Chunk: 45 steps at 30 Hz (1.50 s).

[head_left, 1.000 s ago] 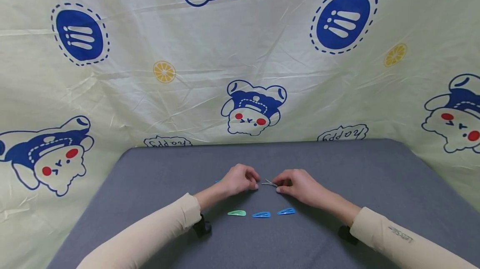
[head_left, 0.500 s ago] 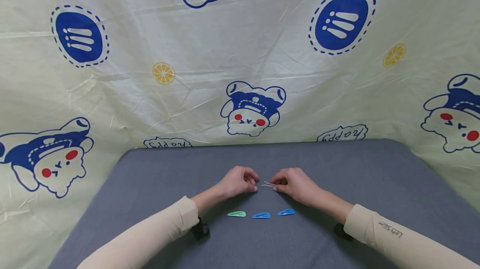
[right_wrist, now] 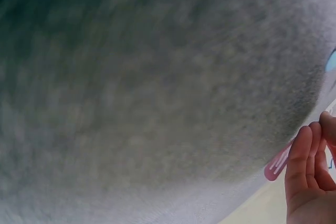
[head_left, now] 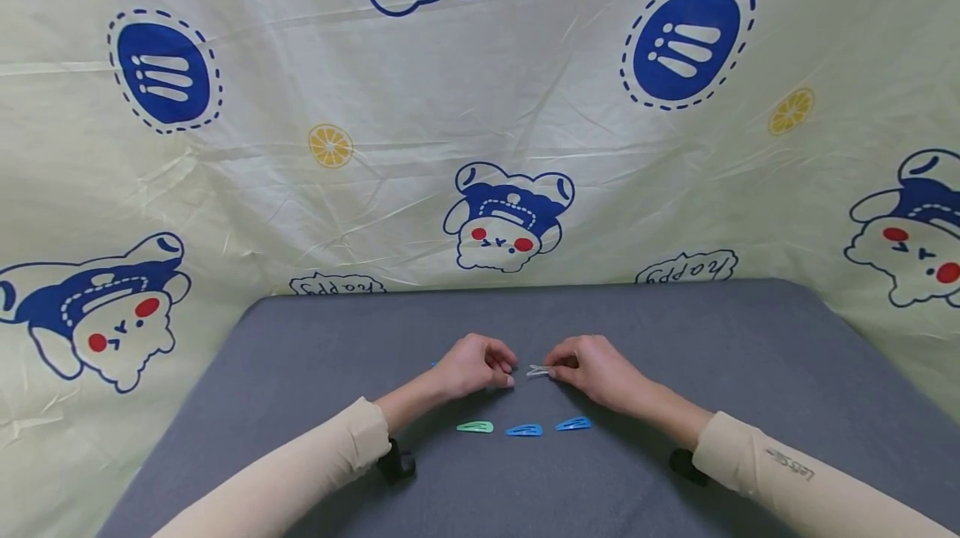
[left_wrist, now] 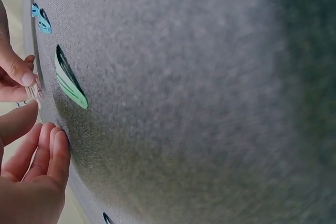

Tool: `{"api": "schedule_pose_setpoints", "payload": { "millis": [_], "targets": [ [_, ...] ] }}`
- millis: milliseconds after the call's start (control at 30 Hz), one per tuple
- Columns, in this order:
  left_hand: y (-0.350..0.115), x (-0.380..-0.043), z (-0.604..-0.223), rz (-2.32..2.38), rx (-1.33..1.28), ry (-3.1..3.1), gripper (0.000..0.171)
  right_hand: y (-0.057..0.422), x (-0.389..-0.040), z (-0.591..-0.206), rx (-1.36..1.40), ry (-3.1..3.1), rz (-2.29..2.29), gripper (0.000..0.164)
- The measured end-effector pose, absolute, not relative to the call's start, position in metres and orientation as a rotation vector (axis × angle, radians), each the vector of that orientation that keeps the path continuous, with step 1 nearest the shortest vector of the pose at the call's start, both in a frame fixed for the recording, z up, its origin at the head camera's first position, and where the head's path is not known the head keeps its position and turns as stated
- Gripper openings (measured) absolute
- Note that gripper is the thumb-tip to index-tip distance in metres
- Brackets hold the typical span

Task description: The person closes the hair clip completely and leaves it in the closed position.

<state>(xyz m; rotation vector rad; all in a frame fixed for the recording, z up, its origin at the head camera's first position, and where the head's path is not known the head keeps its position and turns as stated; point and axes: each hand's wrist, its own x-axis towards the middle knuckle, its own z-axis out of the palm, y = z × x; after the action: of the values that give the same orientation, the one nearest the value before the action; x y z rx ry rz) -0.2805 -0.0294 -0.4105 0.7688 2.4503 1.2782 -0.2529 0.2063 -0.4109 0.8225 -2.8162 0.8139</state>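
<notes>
My right hand (head_left: 596,371) pinches a pale snap hair clip (head_left: 537,371) between thumb and fingertips, its two halves spread apart and pointing left. My left hand (head_left: 476,363) faces it across a small gap, fingers loosely bent and holding nothing. In the left wrist view, the left thumb is right beside the free end of the clip. On the grey table in front of the hands lie a green hair clip (head_left: 475,427), a blue hair clip (head_left: 523,430) and another blue hair clip (head_left: 573,424) in a row.
A pink hair clip (right_wrist: 276,165) shows beyond the right fingers in the right wrist view. A bit of blue (head_left: 434,364) peeks out behind the left wrist. Behind the grey table (head_left: 360,338) hangs a patterned cloth (head_left: 405,213).
The right hand shifts slightly left and then a little back, still pinching the clip, which has turned a little. The left hand stays almost in place. The row of clips is unmoved.
</notes>
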Motion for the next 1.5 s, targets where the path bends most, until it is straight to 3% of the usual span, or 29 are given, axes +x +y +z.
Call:
{"api": "schedule_pose_setpoints", "payload": {
  "millis": [800,1500],
  "targets": [
    [-0.049,-0.264,-0.396,1.412,0.810,2.479,0.026,0.192,-0.221,-0.388,0.521,-2.707,0.953,0.012],
    [-0.066,-0.206,-0.365,1.416,0.918,2.603,0.024,0.178,-0.162,-0.362,0.503,-2.531,0.999,0.017]
  ]
}}
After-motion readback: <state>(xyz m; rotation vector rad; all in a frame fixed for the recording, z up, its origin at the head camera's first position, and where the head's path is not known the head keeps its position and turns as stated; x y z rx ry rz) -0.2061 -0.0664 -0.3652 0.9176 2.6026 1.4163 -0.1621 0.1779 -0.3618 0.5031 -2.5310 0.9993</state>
